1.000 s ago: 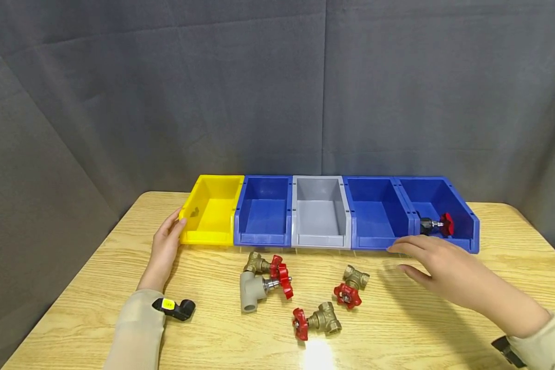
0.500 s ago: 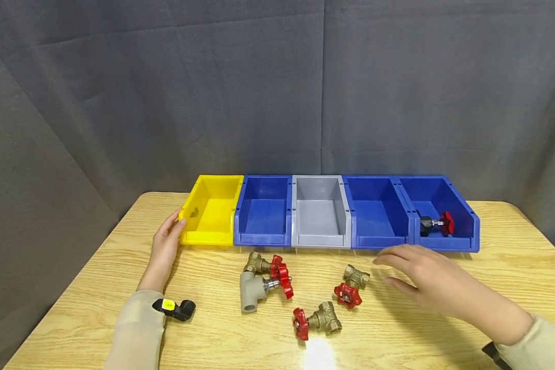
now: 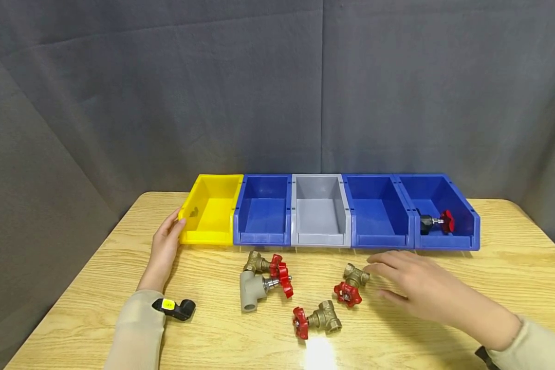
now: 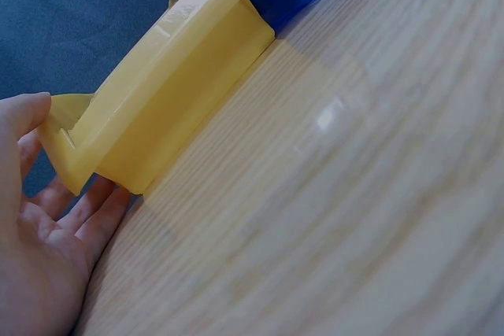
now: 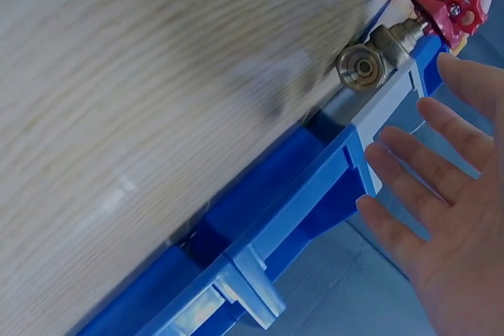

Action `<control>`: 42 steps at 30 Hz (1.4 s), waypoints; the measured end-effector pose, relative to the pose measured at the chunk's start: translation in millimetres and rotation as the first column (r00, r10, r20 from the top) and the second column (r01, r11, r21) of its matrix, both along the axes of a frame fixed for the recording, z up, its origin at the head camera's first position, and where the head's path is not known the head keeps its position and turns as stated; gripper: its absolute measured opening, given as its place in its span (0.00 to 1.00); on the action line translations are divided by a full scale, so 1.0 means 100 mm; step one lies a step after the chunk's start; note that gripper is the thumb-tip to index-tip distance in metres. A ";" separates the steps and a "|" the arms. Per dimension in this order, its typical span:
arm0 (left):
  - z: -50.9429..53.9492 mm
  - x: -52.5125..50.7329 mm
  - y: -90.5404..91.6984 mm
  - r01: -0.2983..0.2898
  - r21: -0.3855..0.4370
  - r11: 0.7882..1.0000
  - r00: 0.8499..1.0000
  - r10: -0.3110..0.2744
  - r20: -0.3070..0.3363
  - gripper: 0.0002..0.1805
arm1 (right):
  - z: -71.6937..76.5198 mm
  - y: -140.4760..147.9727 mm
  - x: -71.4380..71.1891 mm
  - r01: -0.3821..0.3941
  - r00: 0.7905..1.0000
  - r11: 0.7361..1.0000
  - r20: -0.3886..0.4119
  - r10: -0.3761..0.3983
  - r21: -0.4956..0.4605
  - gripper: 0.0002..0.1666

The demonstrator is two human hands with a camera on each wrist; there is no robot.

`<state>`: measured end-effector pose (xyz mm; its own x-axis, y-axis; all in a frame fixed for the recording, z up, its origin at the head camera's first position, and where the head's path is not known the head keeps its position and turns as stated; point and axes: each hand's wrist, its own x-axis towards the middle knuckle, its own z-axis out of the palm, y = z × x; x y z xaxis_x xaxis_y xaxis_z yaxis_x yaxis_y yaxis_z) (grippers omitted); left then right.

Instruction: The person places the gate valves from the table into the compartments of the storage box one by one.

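My left hand (image 3: 163, 252) grips the near left corner of the yellow bin (image 3: 206, 238), thumb at the rim and fingers along the outer side. In the head view, my right hand (image 3: 416, 282) hovers just right of a brass valve (image 3: 356, 276) with a red handwheel. Its fingers are spread and hold nothing, as the right wrist view also shows. Another brass valve (image 3: 326, 317) lies nearer the front. Left of these, a grey plastic valve (image 3: 251, 290) lies against a third brass valve (image 3: 256, 262), their red handwheels overlapping.
Right of the yellow bin stand a blue bin (image 3: 262, 239), a grey bin (image 3: 321, 240) and two more blue bins. The rightmost blue bin (image 3: 448, 242) contains a black valve (image 3: 426, 224) with a red handwheel. A grey curtain (image 3: 277, 92) hangs behind the wooden table (image 3: 222, 339).
My right hand has moved left and toward me, from before the right-hand blue bins to beside the right brass valve. My left hand stays on the yellow bin.
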<state>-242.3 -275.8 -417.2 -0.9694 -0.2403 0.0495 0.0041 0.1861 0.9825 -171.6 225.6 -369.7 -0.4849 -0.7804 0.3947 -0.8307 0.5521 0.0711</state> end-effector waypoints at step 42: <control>0.01 0.01 0.00 0.001 0.004 1.000 1.000 -0.001 0.008 0.32 | -0.09 -0.37 -0.02 0.009 0.980 0.988 0.196 -0.039 0.153 0.36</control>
